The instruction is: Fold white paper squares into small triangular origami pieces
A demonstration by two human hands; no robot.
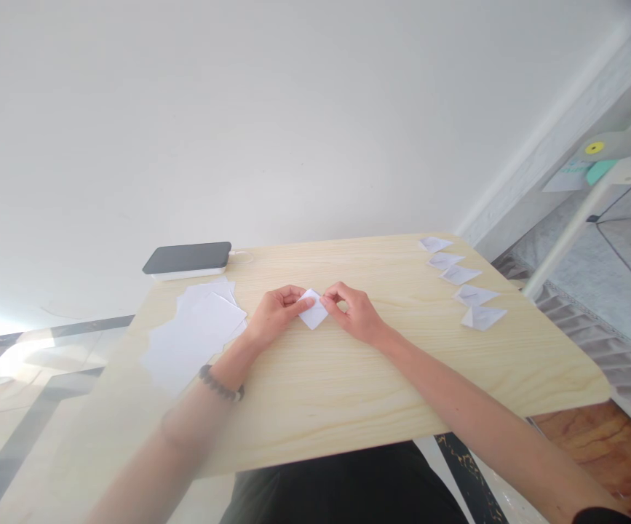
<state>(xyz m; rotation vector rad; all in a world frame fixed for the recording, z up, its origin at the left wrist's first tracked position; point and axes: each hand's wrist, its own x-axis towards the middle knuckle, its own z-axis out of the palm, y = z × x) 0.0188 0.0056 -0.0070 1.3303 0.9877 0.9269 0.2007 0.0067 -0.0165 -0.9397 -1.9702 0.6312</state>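
A small white folded paper (314, 311) lies on the light wooden table (348, 378) in the middle of the view. My left hand (276, 311) pinches its left edge with closed fingers. My right hand (353, 309) pinches its right edge, fingers curled onto it. A dark bead bracelet (220, 386) is on my left wrist. Loose white paper sheets (195, 331) lie just left of my left hand.
Several folded white paper pieces (465, 287) lie in a row at the table's right side. A dark phone on a white pad (188, 260) with a cable sits at the back left. A white wall stands behind; a rack leg (566, 240) stands at the right.
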